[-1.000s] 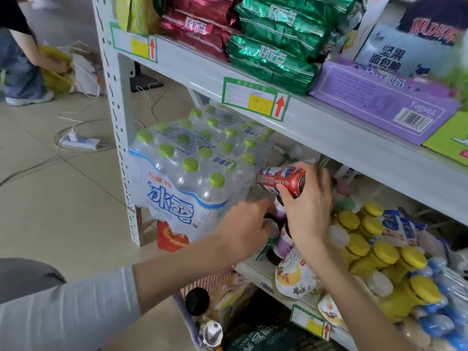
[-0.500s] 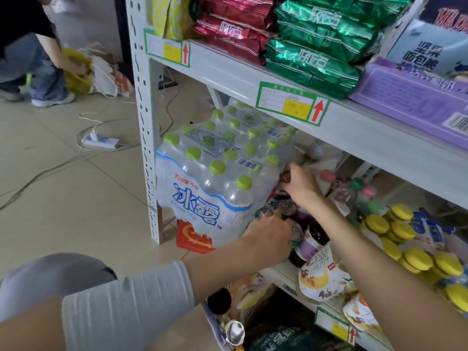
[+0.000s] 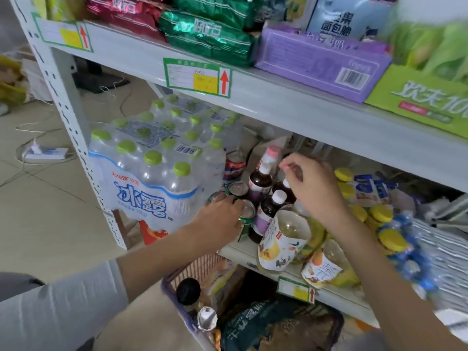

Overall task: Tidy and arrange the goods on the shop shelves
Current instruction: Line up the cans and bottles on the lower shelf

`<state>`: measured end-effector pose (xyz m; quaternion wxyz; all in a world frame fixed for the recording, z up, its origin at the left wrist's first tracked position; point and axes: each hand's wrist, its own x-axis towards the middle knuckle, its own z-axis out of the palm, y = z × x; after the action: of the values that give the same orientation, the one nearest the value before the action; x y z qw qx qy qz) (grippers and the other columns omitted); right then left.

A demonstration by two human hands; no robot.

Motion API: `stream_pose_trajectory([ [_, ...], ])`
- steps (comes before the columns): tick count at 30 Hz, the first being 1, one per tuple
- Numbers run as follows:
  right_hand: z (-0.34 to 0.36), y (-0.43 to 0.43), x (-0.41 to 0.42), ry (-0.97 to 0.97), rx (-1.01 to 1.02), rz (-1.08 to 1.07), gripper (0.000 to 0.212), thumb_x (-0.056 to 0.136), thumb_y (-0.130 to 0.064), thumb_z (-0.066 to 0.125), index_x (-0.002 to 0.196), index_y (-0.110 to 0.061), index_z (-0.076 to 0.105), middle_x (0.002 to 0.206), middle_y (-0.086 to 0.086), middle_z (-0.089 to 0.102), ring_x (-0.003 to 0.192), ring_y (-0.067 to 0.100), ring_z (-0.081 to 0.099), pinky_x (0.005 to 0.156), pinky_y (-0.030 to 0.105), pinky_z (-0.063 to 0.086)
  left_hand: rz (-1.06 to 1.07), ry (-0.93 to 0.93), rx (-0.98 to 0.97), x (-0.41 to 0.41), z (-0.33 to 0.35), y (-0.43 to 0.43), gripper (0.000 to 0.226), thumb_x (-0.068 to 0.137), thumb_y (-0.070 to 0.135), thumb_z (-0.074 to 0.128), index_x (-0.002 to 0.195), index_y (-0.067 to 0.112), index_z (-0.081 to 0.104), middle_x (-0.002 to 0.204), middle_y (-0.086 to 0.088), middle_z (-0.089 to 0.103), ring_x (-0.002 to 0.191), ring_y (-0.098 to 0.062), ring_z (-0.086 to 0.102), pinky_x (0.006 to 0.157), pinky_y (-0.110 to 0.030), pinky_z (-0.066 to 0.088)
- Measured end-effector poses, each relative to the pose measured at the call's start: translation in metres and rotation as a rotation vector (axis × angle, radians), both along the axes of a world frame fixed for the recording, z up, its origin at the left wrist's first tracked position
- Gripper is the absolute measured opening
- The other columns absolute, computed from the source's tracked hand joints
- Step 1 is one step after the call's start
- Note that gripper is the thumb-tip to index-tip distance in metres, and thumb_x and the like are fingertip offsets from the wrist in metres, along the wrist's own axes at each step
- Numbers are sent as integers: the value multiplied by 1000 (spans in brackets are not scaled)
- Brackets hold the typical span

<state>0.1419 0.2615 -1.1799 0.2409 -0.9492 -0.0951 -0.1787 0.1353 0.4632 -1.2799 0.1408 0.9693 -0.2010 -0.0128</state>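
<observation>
On the lower shelf (image 3: 243, 252), my left hand (image 3: 220, 219) grips a green can (image 3: 247, 215) from its left side. More green cans (image 3: 238, 190) stand just behind it. A red can (image 3: 234, 165) stands upright at the back, beside the shrink-wrapped water pack (image 3: 152, 173), with nothing touching it. My right hand (image 3: 314, 188) hovers over several dark juice bottles with white caps (image 3: 268, 206). Its fingers are loosely curled and I see nothing in them. A pink-capped bottle (image 3: 272, 152) stands behind them.
Pear-labelled bottles (image 3: 281, 241) lie tipped at the shelf front, and yellow-capped bottles (image 3: 379, 214) crowd the right. The upper shelf (image 3: 304, 110) carries snack bags and boxes. A basket (image 3: 192, 279) of goods sits on the floor below, with a power strip (image 3: 46, 153) at left.
My right hand set the red can upright at the back of the shelf, let go and drew back over the dark bottles. My left hand stayed on the green can.
</observation>
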Motion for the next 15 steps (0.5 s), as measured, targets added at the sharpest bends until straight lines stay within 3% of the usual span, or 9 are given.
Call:
stream_pose_trajectory([
  [4, -18, -2, -4, 129, -255, -22, 12, 100, -25, 57, 93, -21, 67, 86, -1, 67, 78, 22, 65, 68, 37, 54, 33, -30, 71, 1, 5, -9, 36, 97, 31, 50, 131, 20, 52, 132, -4, 57, 127, -27, 50, 106, -46, 40],
  [8, -23, 8, -7, 176, -559, -70, 17, 101, -34, 52, 97, -18, 54, 102, 2, 64, 90, 27, 64, 69, 35, 41, 35, -66, 7, 6, 9, -24, 32, 98, 28, 48, 128, 21, 56, 127, -4, 60, 118, -30, 56, 101, -47, 46],
  [12, -22, 13, -3, 218, -585, -104, 23, 102, -32, 52, 113, -16, 63, 112, 6, 65, 106, 28, 62, 73, 36, 35, 28, -69, -125, 18, 11, -41, 41, 97, 20, 52, 137, 18, 52, 128, -9, 59, 114, -31, 58, 86, -40, 50],
  [15, -16, 15, -1, 283, -563, -108, 30, 104, -36, 50, 119, -15, 64, 115, 7, 64, 110, 28, 60, 73, 35, 35, -16, -77, -262, 32, 12, -50, 35, 96, 14, 57, 131, 14, 59, 115, -12, 66, 101, -32, 64, 73, -33, 45],
])
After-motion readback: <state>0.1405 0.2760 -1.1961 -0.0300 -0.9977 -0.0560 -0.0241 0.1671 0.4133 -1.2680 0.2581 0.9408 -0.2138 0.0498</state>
